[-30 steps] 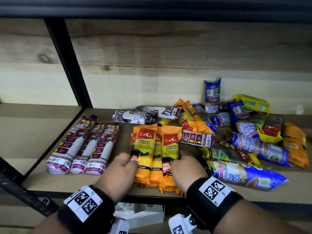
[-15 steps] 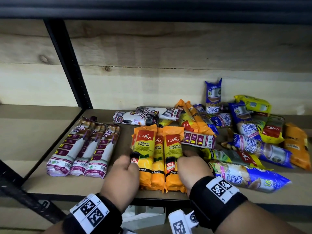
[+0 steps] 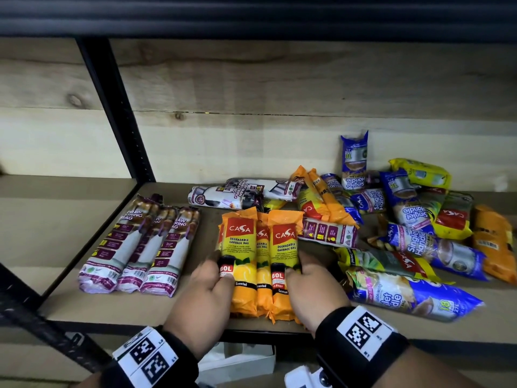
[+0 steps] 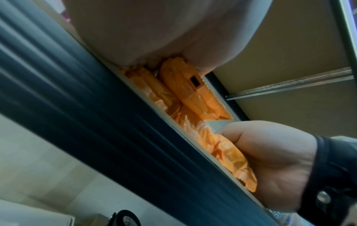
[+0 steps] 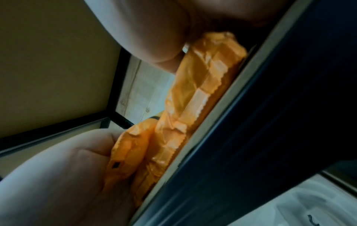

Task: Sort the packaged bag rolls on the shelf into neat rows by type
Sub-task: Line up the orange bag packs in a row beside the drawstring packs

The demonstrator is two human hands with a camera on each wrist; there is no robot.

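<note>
The orange packs lay side by side near the front edge of the shelf, their long sides touching and their crimped ends just reaching the lip. The left hand pressed against the left flank of the group, thumb on the black 60L label, fingers curled round the outer pack; the right hand did the same on the right flank, so the packs were squeezed between both hands. In the wrist views the orange wrappers showed wedged between palm and shelf edge. Just left of the group, apart from it, three purple draw-string packs stood in a tidy row. Behind the orange packs lay two white-and-dark packs end to end. Close by the right hand's knuckles a small purple-labelled pack and a dark green pack crowded in, and a blue pack lay beside the wrist. Further right, a loose heap of blue, yellow and orange packs filled the shelf, overlapping at odd angles, one blue pack leaning on the wooden back wall.
</note>
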